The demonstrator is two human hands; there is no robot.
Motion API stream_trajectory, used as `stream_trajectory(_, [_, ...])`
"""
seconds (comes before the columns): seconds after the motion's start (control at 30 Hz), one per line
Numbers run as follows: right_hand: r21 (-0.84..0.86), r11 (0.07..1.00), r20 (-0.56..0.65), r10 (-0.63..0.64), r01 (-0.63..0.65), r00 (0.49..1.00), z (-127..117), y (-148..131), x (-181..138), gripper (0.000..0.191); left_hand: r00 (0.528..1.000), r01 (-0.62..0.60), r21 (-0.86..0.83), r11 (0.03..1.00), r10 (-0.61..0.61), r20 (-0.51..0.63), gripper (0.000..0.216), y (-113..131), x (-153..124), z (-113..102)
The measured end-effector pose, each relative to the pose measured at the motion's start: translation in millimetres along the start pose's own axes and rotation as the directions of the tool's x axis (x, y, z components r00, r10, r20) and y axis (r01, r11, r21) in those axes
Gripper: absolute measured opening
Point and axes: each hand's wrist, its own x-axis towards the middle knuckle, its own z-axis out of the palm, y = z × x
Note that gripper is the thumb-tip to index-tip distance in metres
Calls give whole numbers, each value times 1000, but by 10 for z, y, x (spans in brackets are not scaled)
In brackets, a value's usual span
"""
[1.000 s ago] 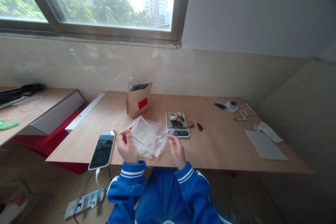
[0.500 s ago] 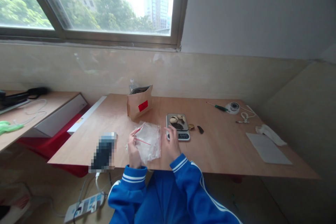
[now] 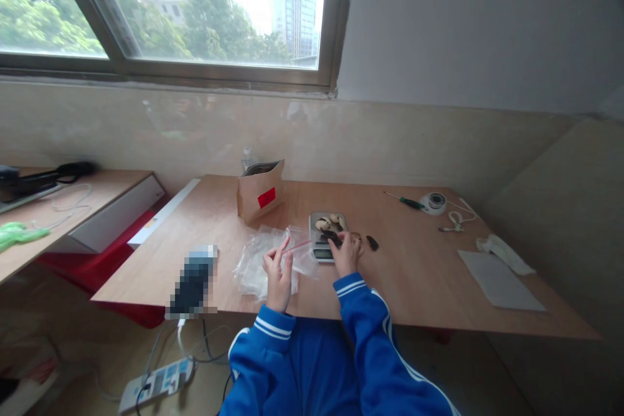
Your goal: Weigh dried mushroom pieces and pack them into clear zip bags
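Observation:
My left hand [image 3: 277, 276] pinches a clear zip bag [image 3: 303, 259] with a red strip along its mouth; the bag reaches right toward the scale. Under it lies a pile of similar clear bags [image 3: 251, 268]. Over the front of the small digital kitchen scale [image 3: 322, 254], my right hand [image 3: 347, 255] has its fingers closed on a dark, flat piece [image 3: 330, 237]. Pale, rounded, dried-looking pieces [image 3: 322, 223] rest on the scale's plate. Beside the scale, a brown piece [image 3: 357, 236] is partly hidden by my right hand, and another dark piece [image 3: 372, 243] lies further right.
A brown paper pouch [image 3: 258, 194] with a red label stands open behind the bags, a bottle [image 3: 247, 157] behind it. A phone [image 3: 192, 283] lies at the front left. Rightward are a screwdriver [image 3: 410, 202], a white dome camera [image 3: 433, 203] and a grey sheet [image 3: 500, 279].
My left hand has moved right, lifting one clear bag off the pile. My right hand has moved right to the scale and closed on a dark piece there.

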Motion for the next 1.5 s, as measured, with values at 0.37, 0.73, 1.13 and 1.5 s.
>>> stream_trajectory(0.37, [428,904,-12,3,3,1000,-805,-680,247,29,975,-139,-91,986,152,161,47,-56,-20,41])
stream_trajectory(0.73, [-29,982,302,-168,185,938,-176,-302,593,42,992,-24,-223,975,52,118,49,3,-39,-32])
stream_trajectory(1.13, [-155,950,426,-185,273,886,72,-262,544,29,987,-58,-260,964,94,132,48,-2,-47,-68])
stream_trajectory(1.5, [232,861,526,-502,452,687,-766,-1040,512,41,988,-1,-316,949,50,148,50,-25,-114,23])
